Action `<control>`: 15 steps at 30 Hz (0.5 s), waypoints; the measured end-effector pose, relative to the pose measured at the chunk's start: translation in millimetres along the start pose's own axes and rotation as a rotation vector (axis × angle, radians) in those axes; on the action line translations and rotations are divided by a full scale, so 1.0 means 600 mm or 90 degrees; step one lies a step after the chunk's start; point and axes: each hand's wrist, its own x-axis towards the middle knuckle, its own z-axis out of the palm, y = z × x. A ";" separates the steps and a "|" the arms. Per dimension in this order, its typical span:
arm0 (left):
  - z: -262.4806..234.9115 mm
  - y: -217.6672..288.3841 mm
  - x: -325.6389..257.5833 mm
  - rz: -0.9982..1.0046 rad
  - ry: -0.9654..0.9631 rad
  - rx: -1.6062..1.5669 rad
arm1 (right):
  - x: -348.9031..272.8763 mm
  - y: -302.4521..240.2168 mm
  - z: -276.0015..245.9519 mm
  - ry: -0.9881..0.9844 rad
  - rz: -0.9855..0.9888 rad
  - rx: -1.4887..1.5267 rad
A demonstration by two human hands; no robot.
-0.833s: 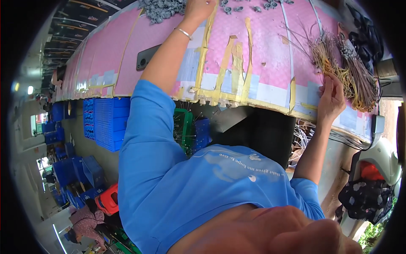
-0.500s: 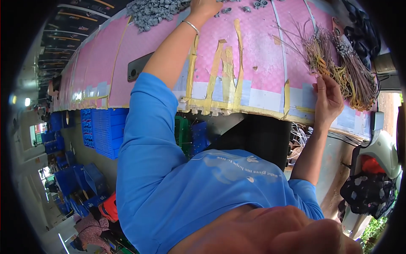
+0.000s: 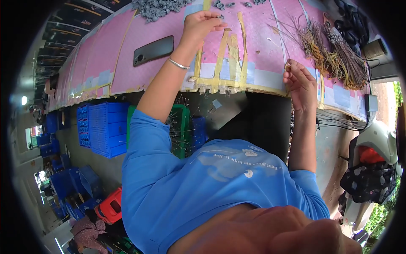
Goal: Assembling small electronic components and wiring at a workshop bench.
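The left hand is pinching a small grey part, having drawn back from the grey parts pile. The right hand is pinching a thin wire at the table edge, now apart from the wire bundles. A dark phone is lying just left of the left forearm. Blue crates are standing below on the floor.

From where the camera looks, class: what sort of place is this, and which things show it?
Probably a small assembly workshop: a long pink-covered workbench patched with yellow tape, bundles of thin wires and a heap of small grey parts on it, and stacked blue plastic crates on the floor beneath.
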 end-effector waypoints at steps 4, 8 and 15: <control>0.040 0.027 -0.096 0.051 0.064 0.016 | -0.005 0.000 0.022 -0.063 -0.005 0.050; 0.066 0.031 -0.198 -0.044 -0.009 -0.011 | -0.045 0.012 0.057 -0.084 0.005 0.011; 0.102 0.020 -0.282 -0.073 -0.053 -0.196 | -0.107 0.039 0.090 -0.130 -0.032 -0.099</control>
